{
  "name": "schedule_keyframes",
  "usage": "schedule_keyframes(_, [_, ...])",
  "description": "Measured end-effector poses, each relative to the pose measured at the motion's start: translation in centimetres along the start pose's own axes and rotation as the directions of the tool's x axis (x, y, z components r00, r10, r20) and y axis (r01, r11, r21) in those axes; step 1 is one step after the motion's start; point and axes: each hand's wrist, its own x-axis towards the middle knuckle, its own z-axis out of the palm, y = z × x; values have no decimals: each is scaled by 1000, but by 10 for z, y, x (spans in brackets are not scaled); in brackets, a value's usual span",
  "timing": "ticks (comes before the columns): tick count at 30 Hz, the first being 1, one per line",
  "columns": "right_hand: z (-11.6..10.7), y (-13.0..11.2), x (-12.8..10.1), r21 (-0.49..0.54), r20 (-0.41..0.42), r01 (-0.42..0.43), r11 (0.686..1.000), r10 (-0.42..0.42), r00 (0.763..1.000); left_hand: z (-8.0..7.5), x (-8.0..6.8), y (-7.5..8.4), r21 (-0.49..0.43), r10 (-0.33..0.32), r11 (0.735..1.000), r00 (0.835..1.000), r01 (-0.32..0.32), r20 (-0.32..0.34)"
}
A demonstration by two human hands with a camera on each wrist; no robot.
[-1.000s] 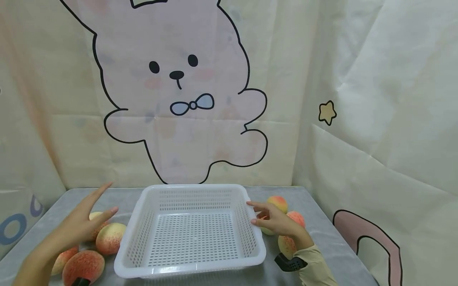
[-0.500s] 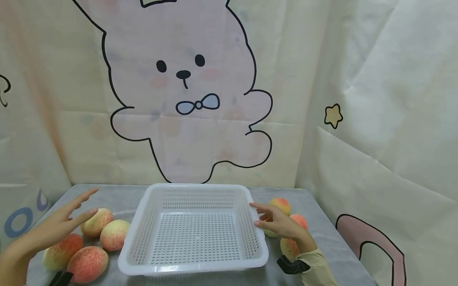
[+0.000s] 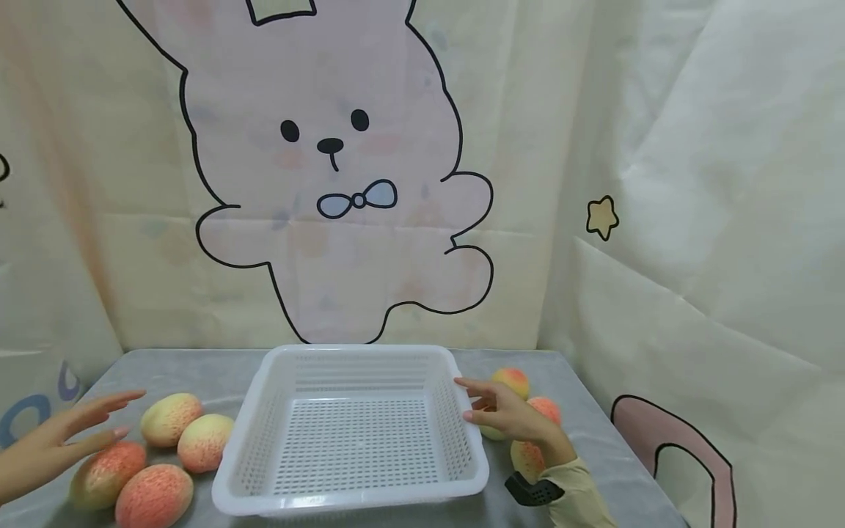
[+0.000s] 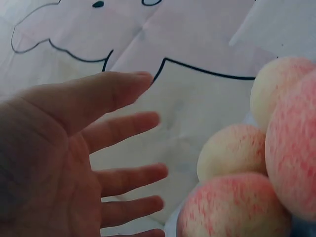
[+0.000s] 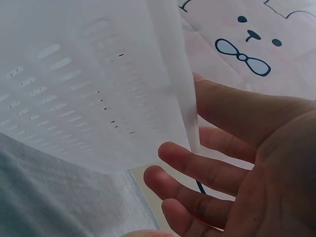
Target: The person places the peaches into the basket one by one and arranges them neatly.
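On the grey table point(image 3: 227, 364), the white basket point(image 3: 350, 501) appears longest left to right, its right rim pinched by the right hand point(image 3: 507, 412), which partly hides some right-side peaches point(image 3: 527, 460). Near the table's left edge, the left hand point(image 3: 49, 441), fingers apart and holding nothing, has four peaches point(image 3: 155, 496) just to its right.

Looks plain white on the basket point(image 3: 350, 501), with a pattern of small slots in floor and walls. Goes from pale yellow to red on the peaches point(image 3: 205, 442), with many red speckles. Grey on the tablecloth point(image 3: 227, 383); cream on the backdrop point(image 3: 511, 110). Pale lilac, outlined in black, on the bear point(image 3: 370, 66); light blue on its bow tie point(image 3: 380, 194). Yellow on the star point(image 3: 602, 218), dusty pink on the arch point(image 3: 660, 427), beige on the sleeve point(image 3: 581, 500).
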Motion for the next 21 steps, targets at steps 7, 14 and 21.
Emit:
schedule_keyframes(7, [1,-1,1,35,5,-16,999,16,1000,-1,2,-44,-243,114,968,978,-69,176])
schedule_keyframes(14, [0,-2,3,7,9,-11,1000,11,1000,2,2,-82,-225,-73,964,950,145,302])
schedule_keyframes(21, [0,-2,1,7,1,-17,1000,17,1000,6,0,-100,-328,-46,924,907,198,419])
